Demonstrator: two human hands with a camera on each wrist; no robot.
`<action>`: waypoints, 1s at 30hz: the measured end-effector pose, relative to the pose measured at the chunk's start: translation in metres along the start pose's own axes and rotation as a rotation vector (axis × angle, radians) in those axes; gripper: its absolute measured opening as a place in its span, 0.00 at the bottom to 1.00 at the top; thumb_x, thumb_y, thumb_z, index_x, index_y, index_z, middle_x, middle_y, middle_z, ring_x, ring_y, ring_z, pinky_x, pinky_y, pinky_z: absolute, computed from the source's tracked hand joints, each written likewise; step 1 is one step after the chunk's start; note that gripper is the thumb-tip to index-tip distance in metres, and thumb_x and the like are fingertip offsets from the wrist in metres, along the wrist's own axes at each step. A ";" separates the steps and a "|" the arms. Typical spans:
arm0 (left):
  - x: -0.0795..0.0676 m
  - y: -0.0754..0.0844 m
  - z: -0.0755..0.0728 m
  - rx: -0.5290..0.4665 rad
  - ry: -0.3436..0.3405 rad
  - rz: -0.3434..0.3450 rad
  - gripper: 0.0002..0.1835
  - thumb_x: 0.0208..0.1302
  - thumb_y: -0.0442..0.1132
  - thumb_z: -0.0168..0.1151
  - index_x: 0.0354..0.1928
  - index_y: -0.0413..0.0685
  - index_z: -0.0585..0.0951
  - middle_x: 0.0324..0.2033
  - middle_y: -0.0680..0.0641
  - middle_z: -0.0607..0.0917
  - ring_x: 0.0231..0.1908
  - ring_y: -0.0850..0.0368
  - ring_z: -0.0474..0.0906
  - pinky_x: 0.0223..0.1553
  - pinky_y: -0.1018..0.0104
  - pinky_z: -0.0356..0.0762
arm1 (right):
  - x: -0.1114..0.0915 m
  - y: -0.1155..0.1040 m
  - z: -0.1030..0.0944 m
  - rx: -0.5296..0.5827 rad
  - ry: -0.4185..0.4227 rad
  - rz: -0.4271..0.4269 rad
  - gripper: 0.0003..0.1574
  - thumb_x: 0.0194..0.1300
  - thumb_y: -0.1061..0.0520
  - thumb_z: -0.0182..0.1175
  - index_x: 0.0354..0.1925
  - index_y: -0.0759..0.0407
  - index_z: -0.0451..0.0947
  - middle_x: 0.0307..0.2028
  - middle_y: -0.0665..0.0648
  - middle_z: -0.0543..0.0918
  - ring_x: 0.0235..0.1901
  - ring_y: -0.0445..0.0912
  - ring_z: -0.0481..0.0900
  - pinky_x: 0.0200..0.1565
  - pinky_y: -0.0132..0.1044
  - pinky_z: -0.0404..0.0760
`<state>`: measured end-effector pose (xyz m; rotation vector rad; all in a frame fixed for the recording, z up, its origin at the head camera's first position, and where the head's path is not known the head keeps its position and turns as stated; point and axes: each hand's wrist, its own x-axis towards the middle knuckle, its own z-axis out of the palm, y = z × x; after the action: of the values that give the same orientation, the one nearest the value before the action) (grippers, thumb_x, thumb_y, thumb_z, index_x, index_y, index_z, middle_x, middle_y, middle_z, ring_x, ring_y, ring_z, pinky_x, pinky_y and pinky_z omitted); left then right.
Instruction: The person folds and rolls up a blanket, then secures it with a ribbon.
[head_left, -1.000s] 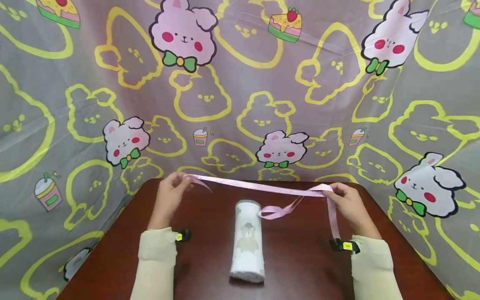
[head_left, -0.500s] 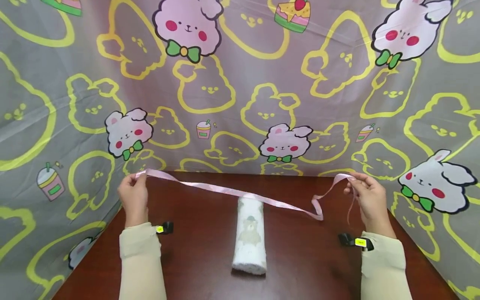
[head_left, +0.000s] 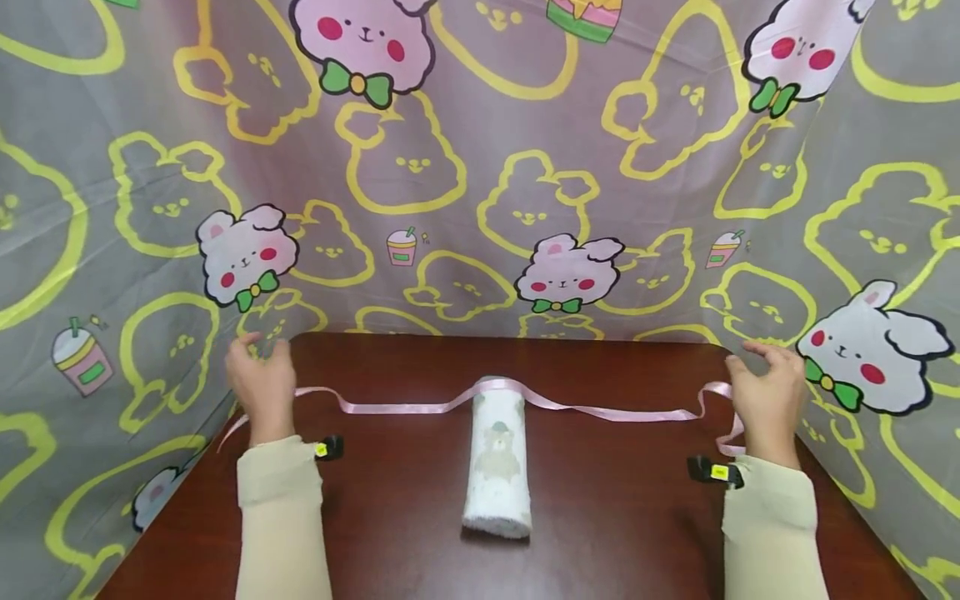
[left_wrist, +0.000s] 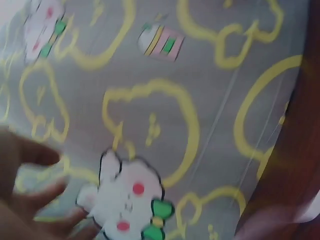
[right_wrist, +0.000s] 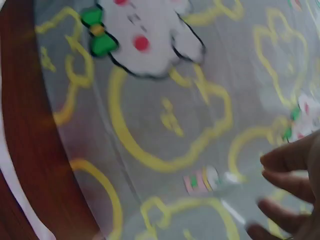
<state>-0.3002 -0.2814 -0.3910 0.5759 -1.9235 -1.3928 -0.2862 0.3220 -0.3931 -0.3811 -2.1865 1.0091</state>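
A pink satin ribbon (head_left: 397, 409) runs sideways along the table and passes over the far end of a rolled white towel (head_left: 498, 483) with a bear print. The towel roll lies lengthwise at the middle. My left hand (head_left: 262, 385) hovers near the ribbon's left end, thumb and fingers spread and holding nothing; the left wrist view shows the same hand (left_wrist: 27, 195) with parted fingers. Over at the ribbon's right end is my right hand (head_left: 768, 404), also holding nothing. Its fingers (right_wrist: 285, 187) are apart in the right wrist view, where the ribbon (right_wrist: 20, 197) crosses the left side.
The dark brown table (head_left: 607, 500) ends at a grey curtain (head_left: 465, 208) printed with yellow outlines and white rabbits, which closes off the back and both sides. Each wrist carries a small black camera mount (head_left: 330, 447).
Both hands first moved apart, stretching the ribbon between them. Since then they have let go of it, and it has dropped onto the table and across the towel roll's far end.
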 end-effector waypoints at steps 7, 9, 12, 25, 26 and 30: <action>-0.043 -0.004 0.084 0.344 -0.611 0.479 0.14 0.68 0.39 0.59 0.51 0.41 0.80 0.48 0.39 0.83 0.51 0.41 0.77 0.52 0.47 0.71 | -0.020 -0.008 0.072 -0.093 -0.465 -0.359 0.19 0.64 0.58 0.63 0.52 0.65 0.79 0.54 0.69 0.77 0.57 0.65 0.71 0.55 0.60 0.67; -0.060 -0.011 0.107 0.377 -0.771 0.521 0.15 0.69 0.40 0.59 0.54 0.40 0.79 0.50 0.40 0.82 0.52 0.43 0.77 0.54 0.48 0.71 | -0.029 -0.004 0.094 -0.105 -0.616 -0.399 0.22 0.63 0.57 0.65 0.54 0.63 0.78 0.54 0.67 0.77 0.57 0.63 0.71 0.56 0.59 0.67; -0.081 -0.024 0.133 0.373 -0.960 0.496 0.20 0.73 0.42 0.53 0.62 0.39 0.74 0.58 0.39 0.78 0.60 0.43 0.71 0.60 0.47 0.66 | -0.040 0.005 0.120 -0.122 -0.752 -0.424 0.25 0.62 0.56 0.66 0.56 0.63 0.78 0.55 0.65 0.78 0.57 0.62 0.73 0.56 0.59 0.69; -0.081 -0.043 0.147 0.251 -0.916 0.318 0.13 0.73 0.43 0.54 0.43 0.41 0.82 0.34 0.46 0.81 0.38 0.49 0.76 0.42 0.53 0.74 | -0.039 0.027 0.132 -0.330 -0.731 -0.445 0.15 0.51 0.67 0.63 0.40 0.60 0.84 0.31 0.54 0.83 0.34 0.52 0.80 0.38 0.52 0.77; -0.078 -0.040 0.145 0.228 -0.929 0.295 0.11 0.71 0.42 0.57 0.41 0.42 0.83 0.32 0.48 0.81 0.36 0.51 0.75 0.39 0.55 0.73 | -0.038 0.027 0.131 -0.345 -0.712 -0.447 0.13 0.51 0.66 0.62 0.38 0.59 0.84 0.31 0.54 0.83 0.34 0.52 0.80 0.37 0.52 0.77; -0.065 -0.029 0.131 0.125 -0.991 0.231 0.09 0.69 0.41 0.61 0.40 0.43 0.84 0.33 0.46 0.81 0.35 0.48 0.74 0.35 0.58 0.72 | -0.030 0.024 0.127 -0.372 -0.579 -0.438 0.11 0.58 0.61 0.57 0.39 0.59 0.83 0.33 0.61 0.85 0.34 0.60 0.82 0.36 0.58 0.76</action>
<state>-0.3558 -0.1618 -0.4609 -0.3852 -2.7241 -1.5452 -0.3535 0.2520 -0.4840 0.2657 -2.8129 0.4992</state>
